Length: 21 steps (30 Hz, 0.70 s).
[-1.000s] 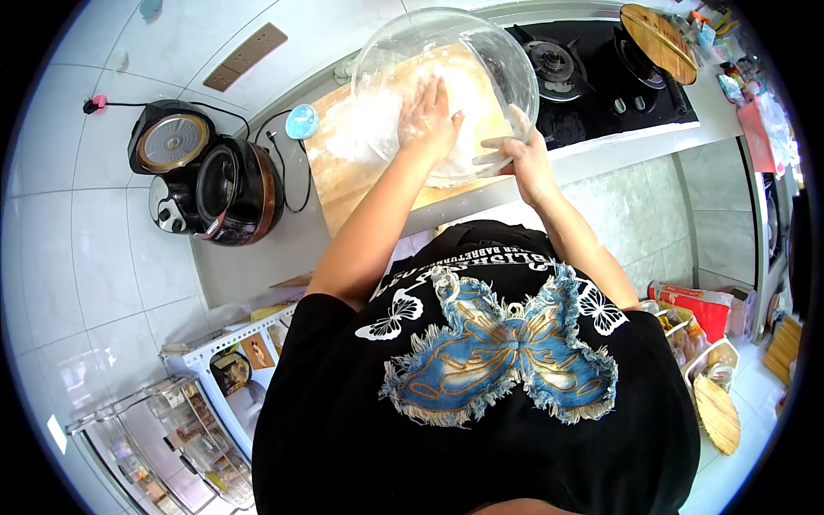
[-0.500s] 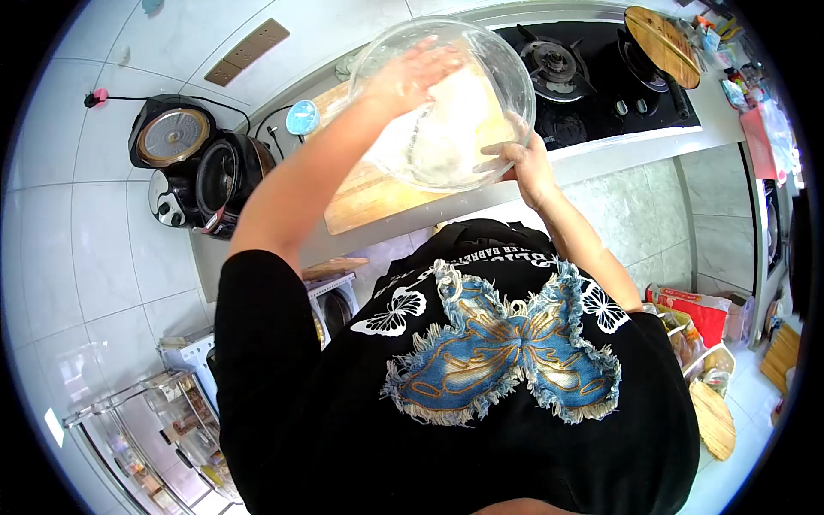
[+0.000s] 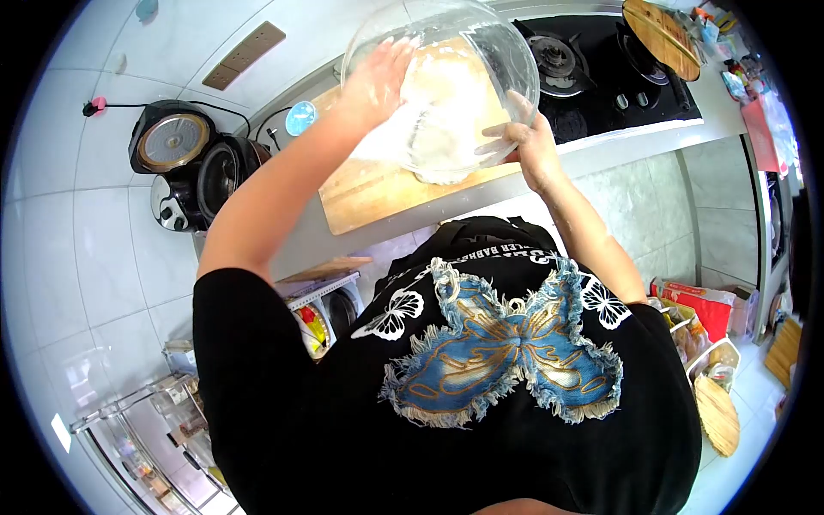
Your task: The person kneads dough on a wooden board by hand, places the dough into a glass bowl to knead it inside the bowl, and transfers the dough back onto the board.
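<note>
A large clear bowl (image 3: 525, 51) is held tilted above a wooden board (image 3: 352, 202) on the counter. My right hand (image 3: 534, 148) grips the bowl's right side, with fingers on its wall. My left hand (image 3: 378, 84) lies at the bowl's left part, fingers stretched out and dusted white; whether it touches the wall is unclear. White powder (image 3: 442, 107) shows through the bowl, and some lies on the board below its near edge. Blur and glare hide where powder in the bowl ends and powder on the board begins.
A black gas stove (image 3: 592, 77) is right of the board, with a round wooden lid (image 3: 661, 39) over its far burner. To the left stand an open black cooker (image 3: 221, 176) and a small blue-topped container (image 3: 300, 118). Bags (image 3: 699, 313) are at lower right.
The bowl has risen slightly and tilted, so powder on the board shows below its near edge. My left hand has moved left across the bowl. My right hand keeps its grip.
</note>
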### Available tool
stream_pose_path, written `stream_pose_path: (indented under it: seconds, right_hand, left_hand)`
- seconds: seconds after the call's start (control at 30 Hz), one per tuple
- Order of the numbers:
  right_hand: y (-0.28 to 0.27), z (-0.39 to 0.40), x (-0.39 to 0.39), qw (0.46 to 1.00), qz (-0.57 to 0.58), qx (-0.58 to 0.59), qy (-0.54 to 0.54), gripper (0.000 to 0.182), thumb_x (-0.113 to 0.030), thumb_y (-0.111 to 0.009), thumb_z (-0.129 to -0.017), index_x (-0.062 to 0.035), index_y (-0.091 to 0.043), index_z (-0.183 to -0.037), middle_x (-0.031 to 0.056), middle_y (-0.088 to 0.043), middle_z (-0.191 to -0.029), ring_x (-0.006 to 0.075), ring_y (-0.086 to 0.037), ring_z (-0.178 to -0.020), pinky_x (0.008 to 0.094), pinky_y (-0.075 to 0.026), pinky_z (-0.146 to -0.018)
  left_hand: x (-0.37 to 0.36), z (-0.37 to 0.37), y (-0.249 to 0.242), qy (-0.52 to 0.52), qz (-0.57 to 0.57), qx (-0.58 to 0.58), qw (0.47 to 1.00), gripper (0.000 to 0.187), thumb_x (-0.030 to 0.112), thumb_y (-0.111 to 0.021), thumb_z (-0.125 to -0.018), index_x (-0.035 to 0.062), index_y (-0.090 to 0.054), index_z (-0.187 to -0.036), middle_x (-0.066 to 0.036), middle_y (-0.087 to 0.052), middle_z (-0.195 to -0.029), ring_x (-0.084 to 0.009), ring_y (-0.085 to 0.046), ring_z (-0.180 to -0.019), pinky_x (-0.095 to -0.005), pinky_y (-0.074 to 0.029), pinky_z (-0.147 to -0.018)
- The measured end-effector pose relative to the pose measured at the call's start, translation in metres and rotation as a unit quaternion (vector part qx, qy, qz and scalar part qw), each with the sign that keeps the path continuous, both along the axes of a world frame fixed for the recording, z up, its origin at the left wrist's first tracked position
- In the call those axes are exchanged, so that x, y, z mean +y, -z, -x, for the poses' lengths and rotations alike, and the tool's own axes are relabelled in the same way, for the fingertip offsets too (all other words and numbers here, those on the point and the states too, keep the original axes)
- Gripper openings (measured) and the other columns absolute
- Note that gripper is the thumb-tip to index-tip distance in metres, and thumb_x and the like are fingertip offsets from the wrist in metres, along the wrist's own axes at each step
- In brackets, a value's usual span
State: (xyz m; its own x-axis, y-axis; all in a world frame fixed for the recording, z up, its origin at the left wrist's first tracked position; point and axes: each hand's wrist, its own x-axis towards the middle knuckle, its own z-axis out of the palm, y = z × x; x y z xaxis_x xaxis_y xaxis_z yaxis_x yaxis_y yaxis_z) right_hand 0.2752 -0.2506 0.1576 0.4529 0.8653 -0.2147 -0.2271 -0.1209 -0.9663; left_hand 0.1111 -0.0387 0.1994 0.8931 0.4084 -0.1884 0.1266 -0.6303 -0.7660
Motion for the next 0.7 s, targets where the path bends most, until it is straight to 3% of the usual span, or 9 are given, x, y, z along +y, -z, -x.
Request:
stream_pose_path:
  seconds: [0.13,0.2,0.4,0.53,0.57,0.63,0.7]
  right_hand:
    - [-0.001,0.006,-0.001,1.000,0.006,-0.003,-0.012,0.079,-0.002,-0.049,-0.081,0.0064,-0.022,-0.155,0.0267,-0.069,-0.112,0.0306,-0.074,-0.086,0.0346,-0.064,-0.062]
    - [-0.004,0.012,0.002,0.999,-0.020,0.025,0.004,0.079,-0.002,-0.049,-0.081,0.0061,-0.022,-0.155,0.0265,-0.069,-0.111,0.0309,-0.074,-0.085,0.0345,-0.064,-0.062]
    - [-0.017,-0.002,0.002,1.000,-0.012,0.002,-0.004,0.080,-0.001,-0.049,-0.080,0.0054,-0.022,-0.155,0.0266,-0.070,-0.110,0.0305,-0.074,-0.087,0.0352,-0.064,-0.065]
    - [-0.020,0.012,-0.001,1.000,-0.020,-0.007,-0.001,0.080,-0.001,-0.048,-0.079,0.0055,-0.023,-0.155,0.0271,-0.070,-0.110,0.0304,-0.074,-0.087,0.0344,-0.064,-0.064]
    - [-0.019,0.013,0.000,0.999,-0.019,0.041,0.003,0.072,0.000,-0.055,-0.080,0.0042,-0.036,-0.149,0.0194,-0.067,-0.114,0.0245,-0.073,-0.089,0.0310,-0.062,-0.054]
    - [-0.019,0.013,0.000,0.999,-0.022,0.043,0.008,0.072,0.000,-0.055,-0.079,0.0039,-0.036,-0.149,0.0194,-0.067,-0.114,0.0246,-0.073,-0.090,0.0311,-0.062,-0.054]
    - [-0.018,0.009,-0.003,0.999,-0.022,0.044,0.017,0.073,0.000,-0.055,-0.079,0.0036,-0.036,-0.149,0.0194,-0.067,-0.115,0.0247,-0.073,-0.090,0.0312,-0.062,-0.055]
  left_hand:
    - [-0.007,0.005,-0.003,-0.039,0.016,0.027,0.999,0.078,0.050,-0.048,-0.101,0.0052,-0.023,-0.160,-0.002,-0.021,-0.168,-0.0155,-0.018,-0.154,-0.0395,-0.013,-0.126]
    - [0.010,0.006,0.003,0.026,-0.023,-0.078,0.996,0.076,0.046,-0.049,-0.101,0.0041,-0.023,-0.160,-0.002,-0.022,-0.168,-0.0161,-0.021,-0.153,-0.0388,-0.016,-0.125]
    - [0.004,0.005,-0.004,-0.007,0.030,-0.095,0.995,0.075,0.040,-0.053,-0.100,0.0069,-0.025,-0.160,0.000,-0.025,-0.167,-0.0170,-0.034,-0.147,-0.0381,-0.030,-0.118]
    - [0.011,0.012,0.002,0.031,0.027,-0.125,0.991,0.072,0.037,-0.055,-0.099,0.0062,-0.029,-0.159,0.000,-0.027,-0.166,-0.0182,-0.039,-0.143,-0.0370,-0.032,-0.115]
    - [0.009,0.008,-0.003,0.051,-0.008,-0.127,0.991,0.072,0.037,-0.056,-0.098,0.0060,-0.030,-0.158,-0.001,-0.028,-0.166,-0.0186,-0.040,-0.142,-0.0364,-0.032,-0.115]
    - [0.010,0.006,-0.008,0.075,-0.046,-0.129,0.988,0.072,0.036,-0.057,-0.098,0.0059,-0.031,-0.158,-0.001,-0.028,-0.166,-0.0191,-0.041,-0.141,-0.0357,-0.033,-0.115]
    - [0.008,0.011,-0.005,0.066,0.025,-0.144,0.987,0.076,0.036,-0.058,-0.097,0.0060,-0.026,-0.159,-0.004,-0.027,-0.166,-0.0213,-0.043,-0.138,-0.0366,-0.032,-0.116]
